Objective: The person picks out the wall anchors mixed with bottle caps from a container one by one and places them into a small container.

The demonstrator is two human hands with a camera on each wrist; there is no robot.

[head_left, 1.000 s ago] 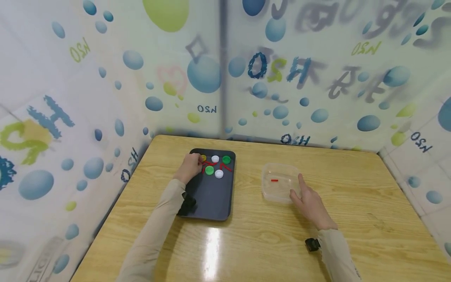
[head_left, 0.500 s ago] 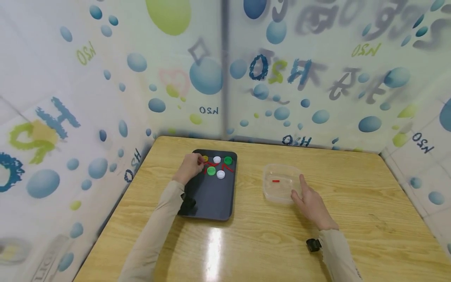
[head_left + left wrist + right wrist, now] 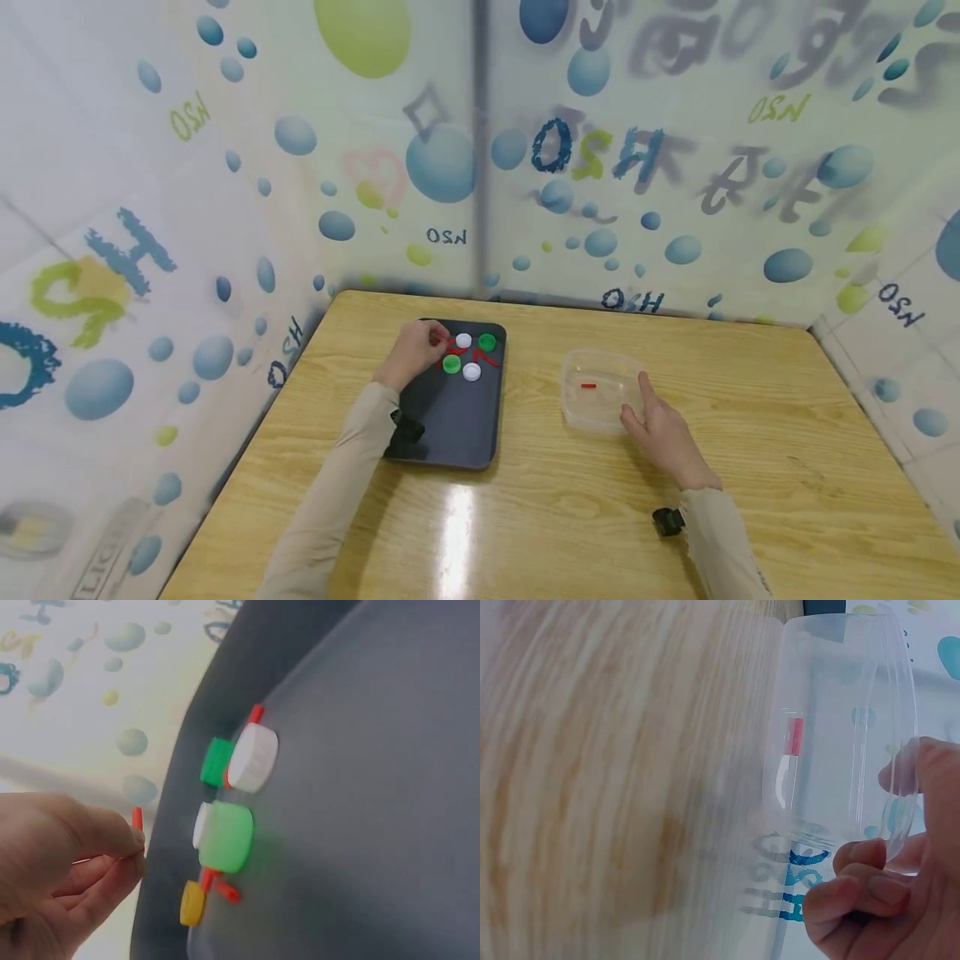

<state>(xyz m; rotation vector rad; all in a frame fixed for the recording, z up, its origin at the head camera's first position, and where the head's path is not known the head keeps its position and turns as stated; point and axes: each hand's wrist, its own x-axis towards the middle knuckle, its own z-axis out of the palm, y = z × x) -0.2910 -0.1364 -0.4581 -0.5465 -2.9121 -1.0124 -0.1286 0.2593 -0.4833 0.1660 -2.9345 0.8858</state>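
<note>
My left hand (image 3: 417, 350) is over the far left part of a dark grey tray (image 3: 450, 425). Between thumb and fingertips it pinches a short red stick (image 3: 137, 819), raised above the tray floor. Beneath lie bottle caps: two white, one seen here (image 3: 471, 372), a light green cap (image 3: 452, 364), a darker green cap (image 3: 487, 342) and a yellow cap (image 3: 193, 903), which the hand hides in the head view. More red sticks (image 3: 486, 358) are scattered among them. My right hand (image 3: 667, 437) grips the near right rim of a clear plastic container (image 3: 840, 690), thumb and fingers on either side.
One red stick (image 3: 588, 386) lies inside the clear container. Both tray and container stand on a wooden table (image 3: 570, 517), with a strip of tabletop between them. Patterned walls (image 3: 675, 208) rise behind the table and along its left side.
My left hand has shifted slightly right and up from beside the yellow cap, now covering it in the head view. The right hand stays at the container.
</note>
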